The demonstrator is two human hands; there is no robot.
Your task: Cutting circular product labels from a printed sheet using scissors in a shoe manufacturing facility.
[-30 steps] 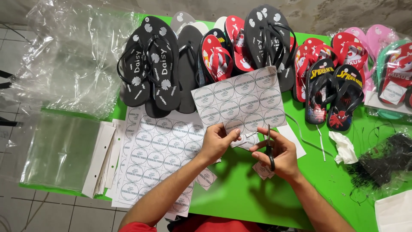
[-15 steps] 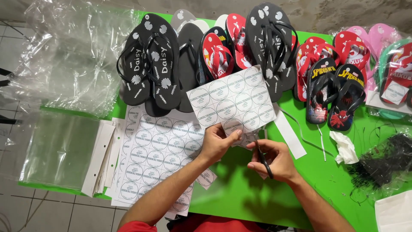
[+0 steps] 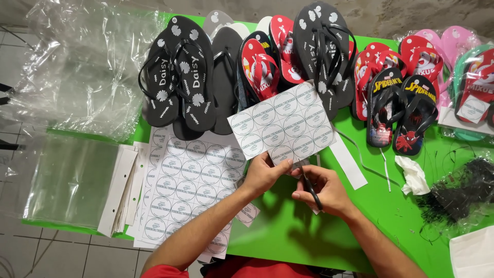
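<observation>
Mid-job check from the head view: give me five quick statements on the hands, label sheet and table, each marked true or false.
1. The left hand holds a sheet of round labels. True.
2. The right hand holds a pen. False: it holds scissors.
3. The table is blue. False: it is green.
4. A stack of label sheets lies left of the hands. True.
5. The black flip-flops lie on the floor. False: they lie on the table.

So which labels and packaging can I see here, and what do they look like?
Held label sheet: white, rows of round stickers, in left hand; right hand holds scissors.
Flat label sheets: white, stacked lower left.
Clear plastic bags: crumpled, far left.
Round white tag: on bagged sandals, right edge.
</observation>
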